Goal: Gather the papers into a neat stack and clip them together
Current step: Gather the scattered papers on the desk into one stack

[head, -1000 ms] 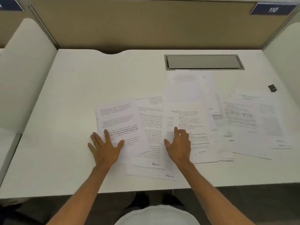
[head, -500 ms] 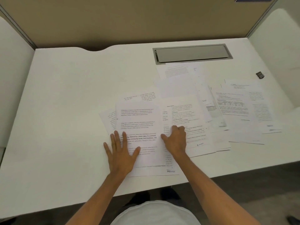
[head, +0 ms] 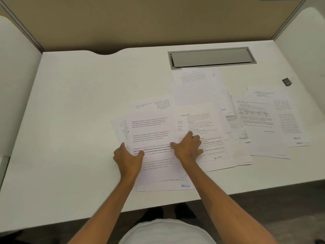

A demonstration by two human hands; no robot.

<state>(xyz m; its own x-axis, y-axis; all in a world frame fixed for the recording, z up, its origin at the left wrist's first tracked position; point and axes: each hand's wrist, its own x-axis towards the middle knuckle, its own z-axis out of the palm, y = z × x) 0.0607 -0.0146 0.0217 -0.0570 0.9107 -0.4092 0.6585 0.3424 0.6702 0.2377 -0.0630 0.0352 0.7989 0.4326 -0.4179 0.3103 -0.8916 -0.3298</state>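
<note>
I was mid-gathering: my left hand [head: 128, 154] pinched the near sheet's left edge, my right hand [head: 188, 147] pressed flat on overlapping papers [head: 202, 124] at centre frame, loose sheets [head: 267, 120] remained rightward, and the clip [head: 287, 81] lay upper right, awaiting collection.

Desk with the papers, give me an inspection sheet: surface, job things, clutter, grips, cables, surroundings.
Surface: white desk, flat, with a grey hatch set in near the back edge.
Job's things: papers spread loosely, overlapping, across the middle and right, not yet a neat stack; top sheet lies partly squared over others; small black clip sits apart at far right, unused.
Clutter: nothing seen.
Grips: left hand grips the top sheet's left edge; right hand presses flat on the sheets beside it.
Cables: nothing seen.
Surroundings: tan back panel, white side dividers, the person's white top at the bottom edge.
</note>
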